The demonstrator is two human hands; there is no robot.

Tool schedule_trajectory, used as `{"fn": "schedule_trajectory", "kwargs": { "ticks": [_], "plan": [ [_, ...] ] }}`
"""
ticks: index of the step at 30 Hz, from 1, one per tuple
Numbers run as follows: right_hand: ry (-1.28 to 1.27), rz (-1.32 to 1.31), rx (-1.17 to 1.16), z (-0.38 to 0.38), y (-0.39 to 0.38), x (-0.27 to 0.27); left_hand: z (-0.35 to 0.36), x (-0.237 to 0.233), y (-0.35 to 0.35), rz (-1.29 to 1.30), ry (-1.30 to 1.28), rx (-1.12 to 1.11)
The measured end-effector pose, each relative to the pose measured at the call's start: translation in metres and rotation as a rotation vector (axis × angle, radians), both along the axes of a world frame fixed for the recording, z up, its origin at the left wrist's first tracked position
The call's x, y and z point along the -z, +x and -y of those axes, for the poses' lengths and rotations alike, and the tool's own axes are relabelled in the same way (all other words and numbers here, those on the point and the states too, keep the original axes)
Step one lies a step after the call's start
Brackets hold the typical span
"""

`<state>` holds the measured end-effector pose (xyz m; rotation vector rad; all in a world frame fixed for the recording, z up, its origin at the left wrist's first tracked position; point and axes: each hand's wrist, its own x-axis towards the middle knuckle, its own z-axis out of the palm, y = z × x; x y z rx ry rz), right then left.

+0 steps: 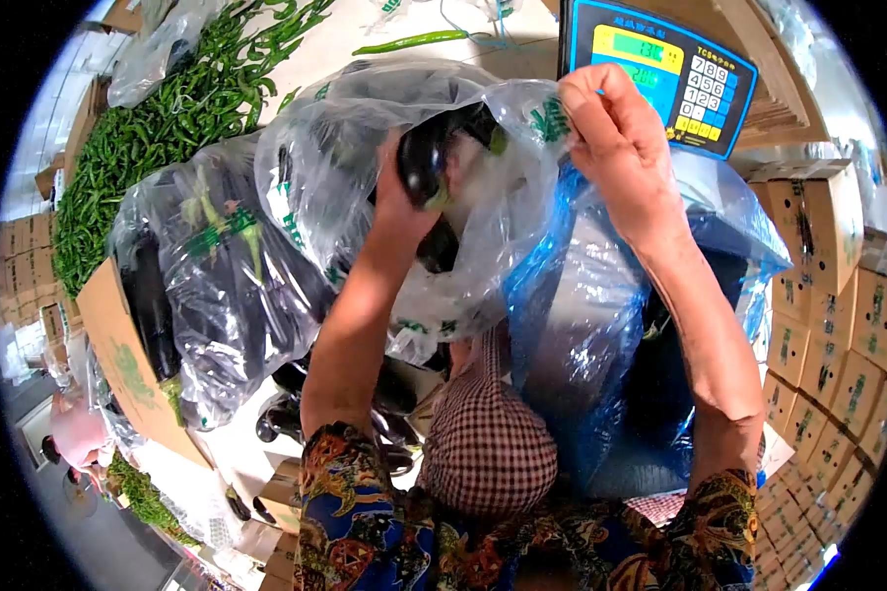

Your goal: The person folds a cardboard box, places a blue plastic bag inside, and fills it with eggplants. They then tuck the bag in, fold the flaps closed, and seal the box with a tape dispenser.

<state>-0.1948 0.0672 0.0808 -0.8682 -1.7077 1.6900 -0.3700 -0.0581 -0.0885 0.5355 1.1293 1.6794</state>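
My left hand (404, 202) reaches into the mouth of a clear plastic bag (310, 138) with green print. Its fingers are wrapped round a dark, glossy eggplant (423, 163), partly behind the plastic. Another eggplant (438, 246) shows below the wrist inside the bag. Up on the right, my right hand (616, 128) pinches the bag's rim between thumb and fingers and holds it raised. To the left lies a filled clear bag of eggplants (237, 286). Below my right forearm stands a blue plastic bag (577, 345) with dark contents.
A heap of green chili peppers (177, 128) spreads at upper left. A digital scale display (660, 74) stands at upper right. Cardboard boxes (838, 345) are stacked at right. Loose eggplants (394, 389) lie below the bags. Another person (77, 433) is at far left.
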Motion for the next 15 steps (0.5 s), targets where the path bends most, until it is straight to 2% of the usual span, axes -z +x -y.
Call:
{"fn": "schedule_trajectory", "kwargs": {
  "ticks": [1, 2, 4, 5, 7, 8, 9, 11, 12, 13, 15],
  "plan": [
    [0.031, 0.018, 0.014, 0.0, -0.002, 0.0, 0.022, -0.002, -0.012, 0.703, 0.09, 0.201],
    [0.058, 0.04, 0.03, 0.001, -0.003, 0.0, 0.039, -0.044, 0.002, 0.051, -0.062, 0.139],
    [0.181, 0.134, 0.034, -0.002, 0.001, 0.006, 0.074, -0.082, 0.012, 0.562, -0.086, 0.088],
    [0.258, 0.159, 0.072, 0.001, 0.003, 0.003, 0.089, -0.105, 0.02, 0.556, -0.159, 0.056],
    [0.417, 0.213, 0.144, 0.01, 0.008, -0.005, 0.113, -0.125, 0.024, 0.597, -0.083, 0.207],
    [0.513, 0.193, 0.147, 0.014, 0.014, -0.008, 0.122, -0.136, 0.029, 0.586, -0.105, 0.22],
    [0.621, 0.181, 0.18, 0.018, 0.02, -0.011, 0.125, -0.144, 0.037, 0.562, -0.023, 0.235],
    [0.851, 0.159, 0.255, 0.027, 0.035, -0.019, 0.129, -0.165, 0.049, 0.348, -0.053, 0.264],
    [0.78, 0.203, 0.222, 0.034, 0.047, -0.028, 0.132, -0.173, 0.059, 0.241, -0.07, 0.231],
    [0.59, 0.21, 0.208, 0.042, 0.058, -0.039, 0.133, -0.178, 0.069, 0.201, -0.129, 0.128],
    [0.169, 0.18, 0.103, 0.065, 0.078, -0.072, 0.117, -0.199, 0.077, -0.107, -0.086, 0.217]
  ]
}}
